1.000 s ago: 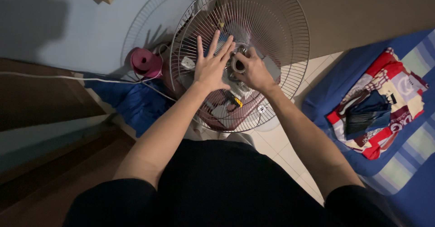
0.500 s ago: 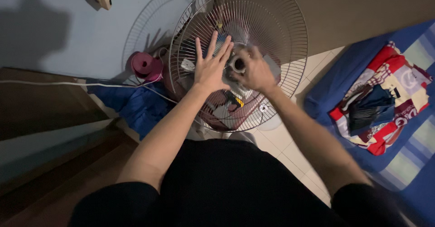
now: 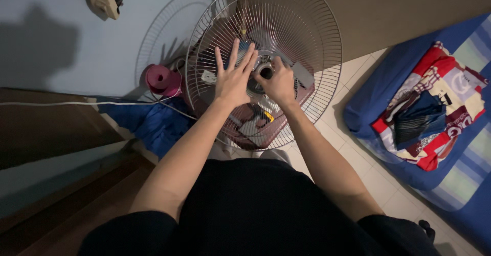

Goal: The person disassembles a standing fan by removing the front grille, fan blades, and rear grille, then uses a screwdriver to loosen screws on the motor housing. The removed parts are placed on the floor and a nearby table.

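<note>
left hand (image 3: pixel 232 79) flat, fingers spread on the round silver wire fan guard (image 3: pixel 317 46); right hand (image 3: pixel 279 82) clamped on its grey centre hub (image 3: pixel 265 71), looks light, springy, so grip the hub

Wall: pale blue-grey wall (image 3: pixel 66 56) catching a dark shadow.
Floor: pale tiled floor (image 3: pixel 381 184) lying bare.
Bedding: blue mattress (image 3: pixel 378 90) lying right.
Furniture: dark wooden ledge (image 3: pixel 46 133) standing left.

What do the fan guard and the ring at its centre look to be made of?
Fan guard: thin metal wire, likely chromed or plated steel; the spokes glint silver. Centre ring beside the right hand: shiny, metallic-looking, possibly plated plastic. The left hand lies flat on the wires.
</note>
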